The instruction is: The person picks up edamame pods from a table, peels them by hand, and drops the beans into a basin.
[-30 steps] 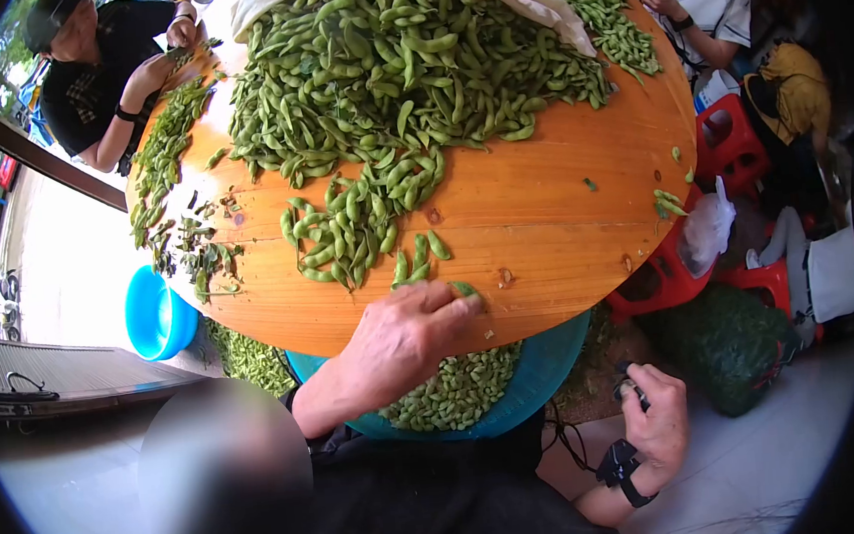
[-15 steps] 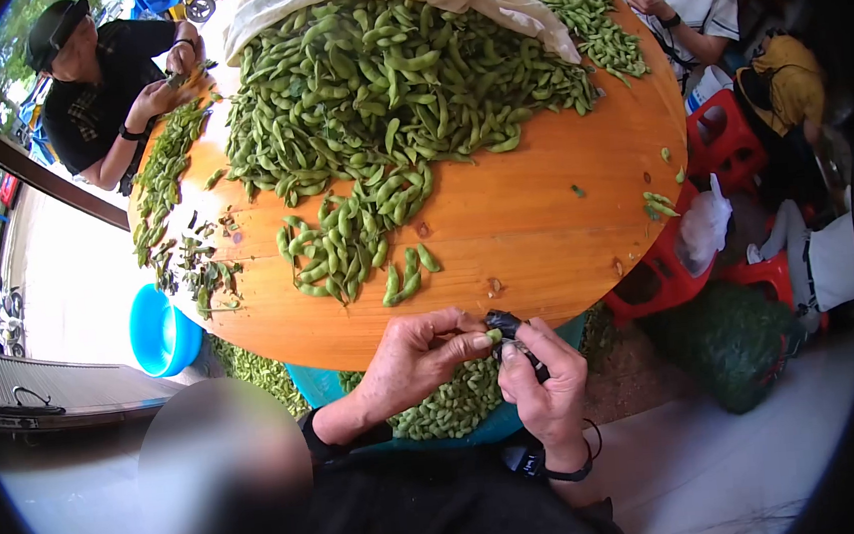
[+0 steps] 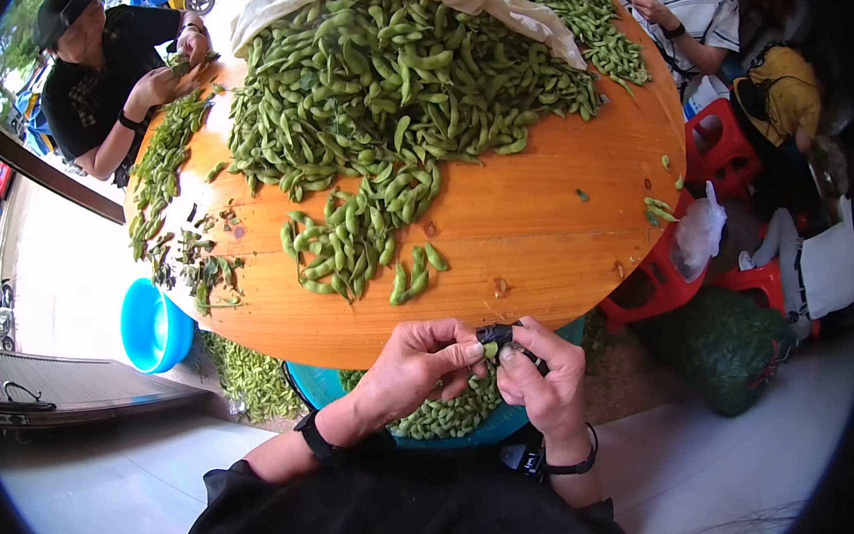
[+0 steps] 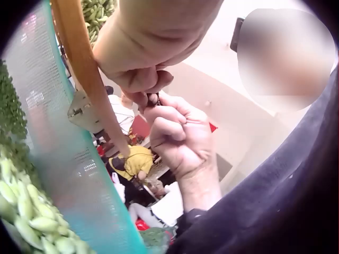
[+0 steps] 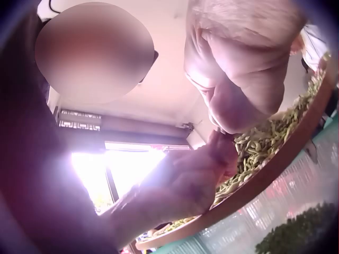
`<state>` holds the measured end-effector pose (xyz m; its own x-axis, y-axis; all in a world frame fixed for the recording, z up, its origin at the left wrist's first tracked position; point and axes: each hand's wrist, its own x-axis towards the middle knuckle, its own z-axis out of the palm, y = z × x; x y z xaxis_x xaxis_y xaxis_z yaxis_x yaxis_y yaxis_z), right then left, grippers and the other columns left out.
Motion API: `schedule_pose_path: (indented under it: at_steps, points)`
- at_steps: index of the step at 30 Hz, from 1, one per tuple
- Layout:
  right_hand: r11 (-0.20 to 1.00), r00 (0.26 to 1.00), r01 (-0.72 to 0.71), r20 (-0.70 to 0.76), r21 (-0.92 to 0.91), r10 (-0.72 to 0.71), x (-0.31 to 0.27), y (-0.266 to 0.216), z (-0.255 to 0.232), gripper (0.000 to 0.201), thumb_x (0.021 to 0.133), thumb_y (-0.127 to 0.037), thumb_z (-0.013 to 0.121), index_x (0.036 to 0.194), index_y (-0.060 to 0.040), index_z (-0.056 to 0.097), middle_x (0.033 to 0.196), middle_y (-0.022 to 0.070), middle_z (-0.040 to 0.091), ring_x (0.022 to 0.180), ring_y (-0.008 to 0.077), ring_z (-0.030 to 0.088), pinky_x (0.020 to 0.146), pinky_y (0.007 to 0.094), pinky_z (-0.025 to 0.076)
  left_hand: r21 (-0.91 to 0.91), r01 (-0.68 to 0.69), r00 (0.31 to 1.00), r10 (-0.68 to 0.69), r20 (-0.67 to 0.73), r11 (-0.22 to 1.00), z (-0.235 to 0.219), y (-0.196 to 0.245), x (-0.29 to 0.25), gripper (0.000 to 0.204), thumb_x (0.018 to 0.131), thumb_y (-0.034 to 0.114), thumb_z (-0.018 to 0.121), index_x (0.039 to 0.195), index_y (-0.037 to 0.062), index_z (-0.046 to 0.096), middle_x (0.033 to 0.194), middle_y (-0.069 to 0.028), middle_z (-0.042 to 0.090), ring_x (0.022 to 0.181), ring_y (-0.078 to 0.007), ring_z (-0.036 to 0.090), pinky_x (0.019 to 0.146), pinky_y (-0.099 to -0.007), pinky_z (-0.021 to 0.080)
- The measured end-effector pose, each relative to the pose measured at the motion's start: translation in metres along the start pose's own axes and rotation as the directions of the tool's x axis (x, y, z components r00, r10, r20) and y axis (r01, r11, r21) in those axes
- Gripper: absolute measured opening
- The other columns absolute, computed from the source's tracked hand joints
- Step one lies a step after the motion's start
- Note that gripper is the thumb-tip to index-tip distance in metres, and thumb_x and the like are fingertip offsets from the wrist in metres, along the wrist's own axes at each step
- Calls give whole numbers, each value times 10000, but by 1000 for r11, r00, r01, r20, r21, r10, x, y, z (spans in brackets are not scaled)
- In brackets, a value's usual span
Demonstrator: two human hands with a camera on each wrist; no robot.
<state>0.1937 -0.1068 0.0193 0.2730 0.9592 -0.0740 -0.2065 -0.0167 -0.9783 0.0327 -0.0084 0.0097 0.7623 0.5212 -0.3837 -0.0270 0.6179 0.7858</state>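
Note:
Above the table's near edge, my left hand [image 3: 417,366] pinches a green soybean pod [image 3: 491,349] between thumb and fingers. My right hand [image 3: 551,383] grips a small black tool [image 3: 496,334] right against the pod; its exact kind cannot be told. Both hands meet fingertip to fingertip, and in the left wrist view the curled right hand [image 4: 180,137] hides most of the tool. Below them a teal mesh basket [image 3: 500,425] holds many light green pieces [image 3: 439,417]. A few loose pods [image 3: 410,280] lie on the tabletop just beyond my hands.
A large heap of pods [image 3: 362,81] covers the middle of the round wooden table [image 3: 534,228], with a pale cloth behind it. Two people sit across, handling pods. A blue basin [image 3: 156,328] stands left; red stools [image 3: 724,148] and a dark green net sack [image 3: 720,359] stand right.
My left hand took a pod from the table and came back toward me. The right hand moved in from the right with the black tool, and both now work at the pod.

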Motion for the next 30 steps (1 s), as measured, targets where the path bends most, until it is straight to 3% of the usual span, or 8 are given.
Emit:
schedule_pose_path:
  at_steps: [3, 6, 8, 11, 15, 22, 29, 30]
  points:
    - [944, 990, -138, 63, 299, 124, -1, 0, 0, 128, 947, 10, 559, 1033, 72, 631, 828, 6, 522, 560, 38, 490, 457, 211, 361, -286, 100, 989, -63, 136, 953, -2, -4, 0, 171, 1002, 182, 582, 926, 33, 618, 804, -70, 656, 546, -89, 550, 460, -228, 385]
    - [996, 996, -87, -24, 13, 88, -1, -1, 6, 125, 909, 28, 586, 1020, 64, 630, 824, 49, 545, 573, 111, 538, 487, 259, 407, -188, -36, 996, 51, 76, 981, 6, -8, -1, 195, 1001, 213, 590, 933, 30, 597, 775, -59, 650, 556, -90, 556, 467, -233, 401]
    - [706, 899, 374, 47, -601, -436, 2, 5, 10, 146, 848, 44, 619, 994, 49, 629, 820, 118, 554, 630, 240, 586, 551, 330, 462, 51, -154, 986, 151, 70, 987, 5, -11, -1, 232, 997, 239, 602, 931, 19, 577, 744, -51, 646, 574, -92, 572, 479, -240, 415]
    - [697, 908, 359, 61, -621, -414, -4, 1, 12, 172, 801, 49, 637, 972, 37, 625, 829, 168, 546, 701, 337, 593, 614, 384, 488, 289, -87, 996, 75, 54, 953, 7, 2, -3, 238, 998, 230, 605, 920, 10, 562, 695, -33, 628, 598, -76, 581, 490, -252, 424]
    - [692, 923, 343, 91, -635, -374, -6, 1, 8, 160, 812, 51, 635, 971, 35, 629, 818, 158, 543, 697, 325, 597, 606, 382, 490, 681, -291, 954, 255, 157, 672, 6, 18, -12, 159, 967, 111, 607, 883, -16, 564, 672, -94, 625, 585, -202, 615, 558, -338, 477]
    - [639, 916, 377, 170, -670, -363, -12, 0, 14, 193, 812, 71, 631, 1002, 38, 618, 835, 152, 530, 691, 319, 589, 599, 377, 488, 839, -462, 850, 413, 327, 288, 2, 9, -17, 183, 854, -19, 611, 1012, -48, 525, 868, -216, 583, 828, -424, 610, 655, -483, 481]
    - [602, 895, 387, 126, -699, -428, -12, 2, 10, 181, 806, 59, 641, 985, 45, 621, 839, 155, 541, 679, 318, 593, 595, 378, 492, 793, -464, 858, 422, 292, 395, 2, -4, -18, 326, 845, -103, 502, 1168, -56, 501, 886, -213, 585, 789, -373, 623, 658, -420, 509]
    - [630, 899, 378, 105, -678, -426, -12, 1, 7, 169, 804, 52, 647, 971, 48, 624, 839, 157, 553, 678, 316, 599, 598, 375, 496, 693, -325, 945, 243, 218, 644, 4, 5, -21, 361, 865, -110, 457, 1220, -51, 478, 915, -196, 594, 813, -312, 635, 678, -391, 517]
